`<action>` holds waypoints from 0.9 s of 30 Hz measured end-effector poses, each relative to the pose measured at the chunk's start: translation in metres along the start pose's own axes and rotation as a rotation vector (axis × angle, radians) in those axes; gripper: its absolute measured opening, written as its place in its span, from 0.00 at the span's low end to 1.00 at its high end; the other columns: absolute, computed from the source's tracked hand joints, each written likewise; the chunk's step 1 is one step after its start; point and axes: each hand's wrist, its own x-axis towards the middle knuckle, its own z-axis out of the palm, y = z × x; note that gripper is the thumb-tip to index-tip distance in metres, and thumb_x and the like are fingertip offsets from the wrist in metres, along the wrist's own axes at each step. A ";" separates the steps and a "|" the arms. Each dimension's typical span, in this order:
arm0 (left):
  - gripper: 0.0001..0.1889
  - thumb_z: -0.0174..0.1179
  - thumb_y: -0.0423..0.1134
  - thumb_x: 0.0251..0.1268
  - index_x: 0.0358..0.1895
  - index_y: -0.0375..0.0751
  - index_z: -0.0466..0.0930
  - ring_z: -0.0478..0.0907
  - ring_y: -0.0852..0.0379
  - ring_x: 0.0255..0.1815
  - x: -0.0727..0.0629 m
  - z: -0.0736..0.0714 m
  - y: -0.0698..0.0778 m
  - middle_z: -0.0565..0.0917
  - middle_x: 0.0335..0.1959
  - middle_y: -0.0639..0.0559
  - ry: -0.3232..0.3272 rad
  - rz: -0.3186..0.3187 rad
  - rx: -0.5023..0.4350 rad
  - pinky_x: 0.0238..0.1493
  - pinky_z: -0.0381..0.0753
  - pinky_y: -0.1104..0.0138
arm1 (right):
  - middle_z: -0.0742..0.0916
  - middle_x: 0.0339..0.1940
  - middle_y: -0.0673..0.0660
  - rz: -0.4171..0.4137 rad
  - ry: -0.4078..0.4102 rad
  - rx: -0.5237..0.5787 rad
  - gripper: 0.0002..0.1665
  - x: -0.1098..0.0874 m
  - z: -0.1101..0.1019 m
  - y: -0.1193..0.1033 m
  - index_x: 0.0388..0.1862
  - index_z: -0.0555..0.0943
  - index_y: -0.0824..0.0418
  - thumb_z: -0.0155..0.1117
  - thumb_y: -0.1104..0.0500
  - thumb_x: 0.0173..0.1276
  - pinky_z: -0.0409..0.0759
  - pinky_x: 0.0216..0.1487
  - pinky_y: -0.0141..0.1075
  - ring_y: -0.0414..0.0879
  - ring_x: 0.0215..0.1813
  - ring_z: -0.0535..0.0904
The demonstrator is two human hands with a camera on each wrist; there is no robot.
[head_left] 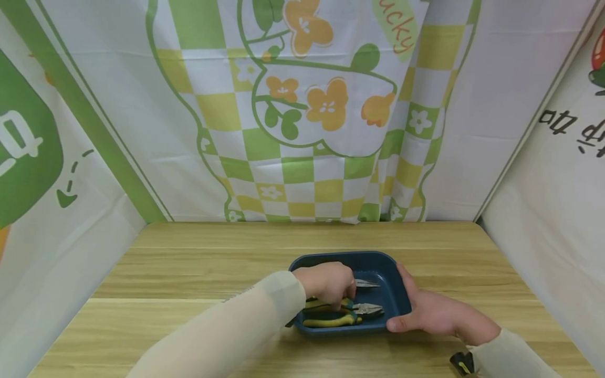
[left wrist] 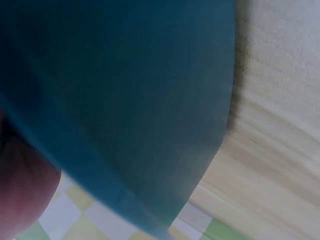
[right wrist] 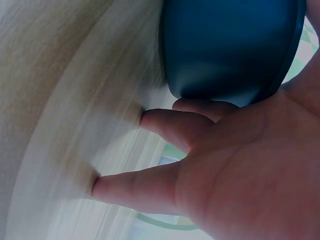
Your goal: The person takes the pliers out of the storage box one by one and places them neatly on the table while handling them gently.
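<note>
A dark blue rectangular tray stands on the table with two pliers inside. My left hand reaches in over the left part, its fingers curled down at the needle-nose pliers; their slim jaws stick out past it and the handles are hidden. Nearer me in the tray lie combination pliers with yellow and teal handles. My right hand braces the tray's right end, thumb at the near side and index finger along the wall. In the right wrist view, fairly straight fingers touch the table beside the tray.
The wood-grain table ends at the back against a printed curtain, with cloth walls left and right. A black item with a yellow mark shows beside the right cuff. The left wrist view is mostly the tray's outer wall.
</note>
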 end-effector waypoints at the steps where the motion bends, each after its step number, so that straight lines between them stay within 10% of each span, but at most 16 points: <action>1: 0.16 0.76 0.34 0.54 0.48 0.50 0.89 0.77 0.67 0.39 0.000 0.000 0.000 0.85 0.42 0.63 0.005 0.004 -0.006 0.42 0.78 0.74 | 0.78 0.59 0.74 0.002 0.000 -0.004 0.79 0.000 0.000 0.000 0.76 0.19 0.65 0.75 0.44 0.61 0.71 0.59 0.50 0.53 0.53 0.78; 27: 0.13 0.75 0.33 0.54 0.42 0.54 0.91 0.77 0.70 0.37 0.001 -0.004 -0.017 0.83 0.34 0.67 0.071 -0.014 -0.301 0.39 0.78 0.73 | 0.76 0.61 0.76 -0.055 0.020 -0.004 0.78 0.001 0.001 0.002 0.77 0.21 0.65 0.77 0.47 0.60 0.69 0.60 0.53 0.57 0.58 0.76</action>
